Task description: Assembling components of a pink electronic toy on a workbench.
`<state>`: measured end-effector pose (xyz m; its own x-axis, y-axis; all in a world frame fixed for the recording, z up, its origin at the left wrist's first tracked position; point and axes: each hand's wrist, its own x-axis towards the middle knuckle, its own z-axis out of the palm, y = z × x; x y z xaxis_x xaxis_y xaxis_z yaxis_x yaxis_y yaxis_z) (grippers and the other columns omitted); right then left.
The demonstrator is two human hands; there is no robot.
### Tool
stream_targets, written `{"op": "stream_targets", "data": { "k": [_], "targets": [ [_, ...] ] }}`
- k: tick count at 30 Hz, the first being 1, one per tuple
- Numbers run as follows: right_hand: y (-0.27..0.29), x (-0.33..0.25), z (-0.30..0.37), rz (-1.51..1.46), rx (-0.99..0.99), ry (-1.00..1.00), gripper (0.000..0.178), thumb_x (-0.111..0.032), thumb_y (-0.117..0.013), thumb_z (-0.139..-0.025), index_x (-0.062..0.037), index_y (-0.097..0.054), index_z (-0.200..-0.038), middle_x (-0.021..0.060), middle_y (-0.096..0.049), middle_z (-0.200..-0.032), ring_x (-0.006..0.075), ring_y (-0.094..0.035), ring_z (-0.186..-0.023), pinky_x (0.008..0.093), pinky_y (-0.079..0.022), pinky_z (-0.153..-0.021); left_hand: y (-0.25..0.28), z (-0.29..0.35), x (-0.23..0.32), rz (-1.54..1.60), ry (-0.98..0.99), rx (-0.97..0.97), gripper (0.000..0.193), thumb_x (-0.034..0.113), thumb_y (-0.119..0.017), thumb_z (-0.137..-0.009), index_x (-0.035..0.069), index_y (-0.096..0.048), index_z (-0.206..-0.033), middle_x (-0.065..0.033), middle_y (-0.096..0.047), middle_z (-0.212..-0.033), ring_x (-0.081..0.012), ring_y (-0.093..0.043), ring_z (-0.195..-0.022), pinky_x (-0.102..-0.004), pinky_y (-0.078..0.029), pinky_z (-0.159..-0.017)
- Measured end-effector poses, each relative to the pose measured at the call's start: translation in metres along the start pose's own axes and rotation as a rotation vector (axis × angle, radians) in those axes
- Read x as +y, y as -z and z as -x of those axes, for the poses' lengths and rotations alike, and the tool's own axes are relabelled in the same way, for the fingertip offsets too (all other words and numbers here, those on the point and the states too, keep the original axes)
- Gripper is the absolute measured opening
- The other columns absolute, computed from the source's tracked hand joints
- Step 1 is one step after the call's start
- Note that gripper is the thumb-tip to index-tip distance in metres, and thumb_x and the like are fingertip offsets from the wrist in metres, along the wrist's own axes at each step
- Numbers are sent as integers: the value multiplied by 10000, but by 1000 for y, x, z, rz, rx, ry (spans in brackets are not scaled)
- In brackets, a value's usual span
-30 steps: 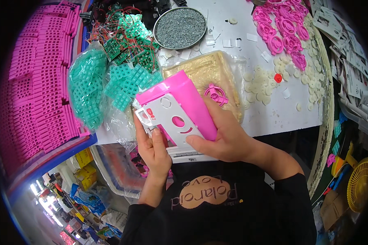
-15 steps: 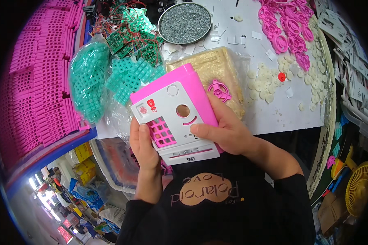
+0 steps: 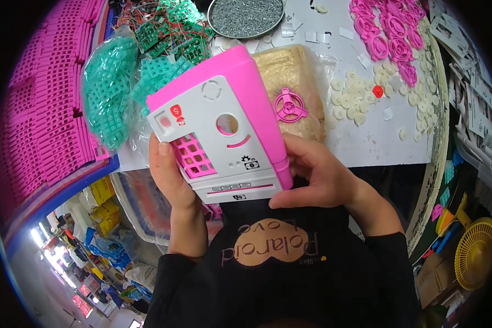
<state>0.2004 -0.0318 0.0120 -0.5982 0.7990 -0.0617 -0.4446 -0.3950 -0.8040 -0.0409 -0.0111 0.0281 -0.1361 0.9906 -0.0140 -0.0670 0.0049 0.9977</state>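
Observation:
A pink plastic toy cash-machine casing [image 3: 257,109] with a white printed face is held tilted above my lap, at the table's near edge. The face has a round hole, a slot near its lower end and a square opening, through which a pink grid shows. My left hand [image 3: 172,177] grips its left edge, thumb on the front beside the grid and the other fingers hidden behind. At the lower right corner is my right hand [image 3: 325,175], fingers curled at the pink side and thumb below the corner. A pink spoked ring [image 3: 290,105] lies on a bagged gold-coloured bundle [image 3: 279,65] just beyond.
Stacked pink grid panels [image 3: 49,120] fill the left side. Bagged teal keypads [image 3: 110,93], wired green circuit boards [image 3: 169,41] and a round tray of screws [image 3: 209,16] sit at the back. Pink rings [image 3: 388,33] and white discs [image 3: 350,98] are at right. A yellow fan [image 3: 475,254] stands lower right.
The casing has moved left and a little farther from me, nearer the camera. My right thumb has slid off its white face to below the lower right corner, uncovering the printed symbols.

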Motion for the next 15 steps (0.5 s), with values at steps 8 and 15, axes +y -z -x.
{"op": "stream_targets", "data": {
  "k": [8,15],
  "targets": [
    [-1,12,2,115,106,-15,525,-44,-748,-876,3,-527,-1350,15,-591,-1010,48,-526,-814,235,-492,-719,4,-1,-2,23,116,135,368,295,-421,-1087,1,-567,-1254,-106,-670,-1125,-165,-682,-946,-298,-550,-830],
    [-9,8,14,217,178,-7,591,-33,-740,-874,8,-489,-1407,74,-662,-1154,94,-644,-951,256,-546,-813,-7,-16,-3,37,166,26,468,394,-399,-1105,-14,-602,-1209,-86,-693,-1039,-125,-668,-876,-275,-533,-784]
  ]
}}
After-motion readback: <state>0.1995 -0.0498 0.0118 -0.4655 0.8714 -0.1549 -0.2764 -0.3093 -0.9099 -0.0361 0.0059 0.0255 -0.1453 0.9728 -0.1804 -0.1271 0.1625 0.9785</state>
